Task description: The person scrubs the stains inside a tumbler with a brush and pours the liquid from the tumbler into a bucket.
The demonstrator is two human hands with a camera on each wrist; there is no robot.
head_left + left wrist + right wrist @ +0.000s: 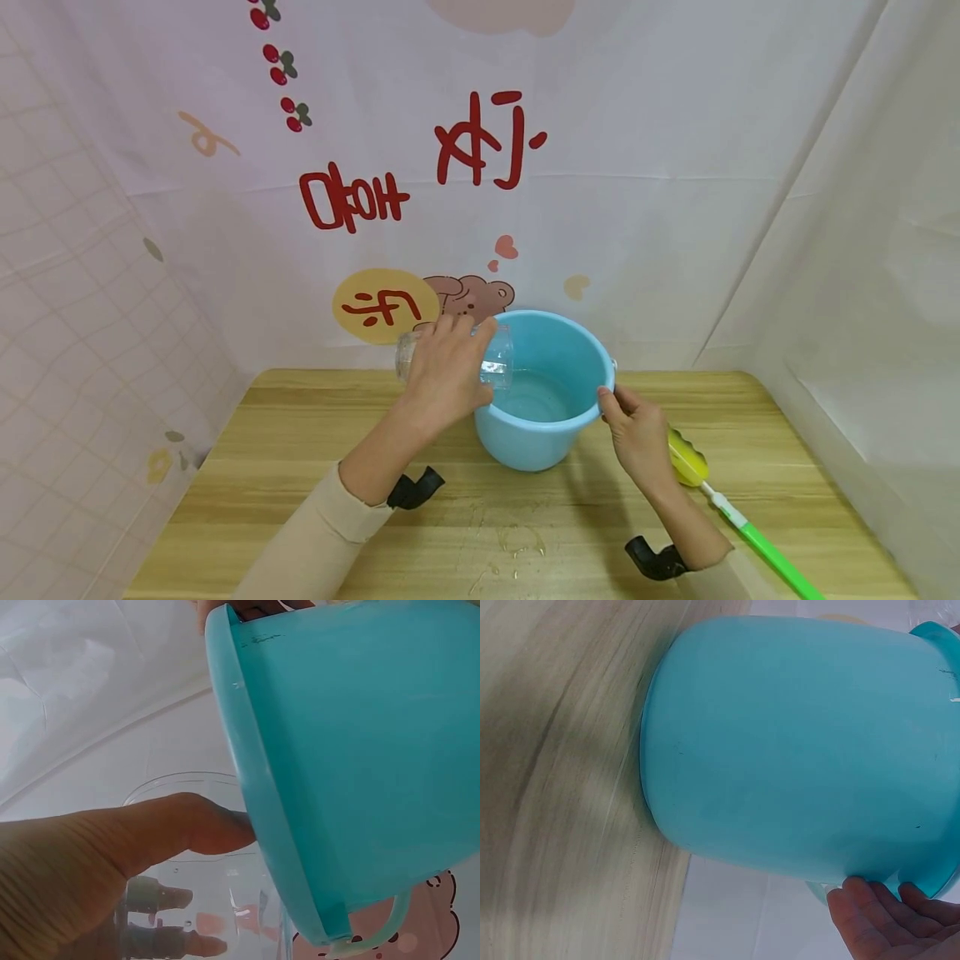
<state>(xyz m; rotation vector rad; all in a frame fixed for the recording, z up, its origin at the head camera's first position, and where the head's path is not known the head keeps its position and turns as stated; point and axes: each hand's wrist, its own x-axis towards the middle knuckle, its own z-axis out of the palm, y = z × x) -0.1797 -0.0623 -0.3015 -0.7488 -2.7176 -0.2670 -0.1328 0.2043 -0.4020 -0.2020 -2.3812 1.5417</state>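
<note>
My left hand [450, 367] grips a clear jar [498, 354] that lies tipped sideways, its right end at the left rim of a light-blue bucket [528, 450]. The left thumb lies across the see-through jar wall [225, 904], close against the bucket's rim, and fingers show through from the far side. Upright on the table, the bucket holds what looks like shallow water [536, 398]. My right hand [641, 433] pinches the bucket's right rim, thumb on top. In the right wrist view its fingers [862, 911] curl under the rim beside the handle.
Water splashes [521, 540] lie on the wooden table [315, 417] in front of the bucket. To the right rests a green pole [780, 558] with a yellow head [686, 458], partly behind the right forearm. A printed white cloth [645, 233] hangs close behind the table.
</note>
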